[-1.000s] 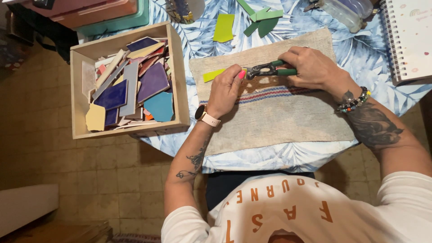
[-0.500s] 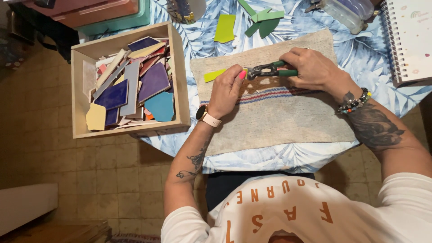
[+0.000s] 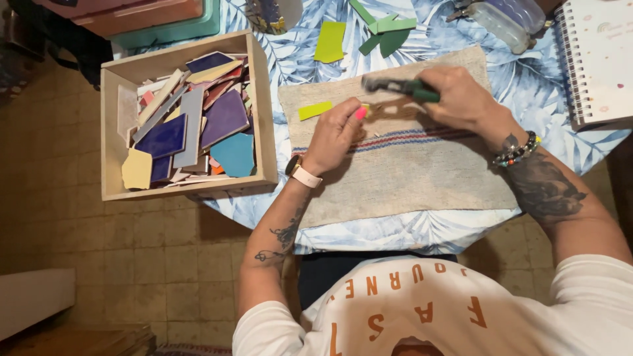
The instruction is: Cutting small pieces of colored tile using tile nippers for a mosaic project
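Nippers [image 3: 395, 86] lift off the yellow-green tile [image 3: 314, 110] since a second ago | right hand [image 3: 461, 99] grips their handles | left hand [image 3: 336, 135] pinches a small chip, tile lies beside it on cloth [image 3: 409, 178] over the worktop | tile: light, stiff, brittle, sharp-edged; hold by flat faces

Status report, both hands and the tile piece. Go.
Left hand pinning yellow-green tile piece on cloth. Right hand gripping green-handled nippers. Nothing between them.

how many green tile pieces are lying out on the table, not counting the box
5 or so. A yellow-green piece lies on the cloth by the left hand; a lime piece and three darker green pieces lie beyond the cloth. Hands may hide more.
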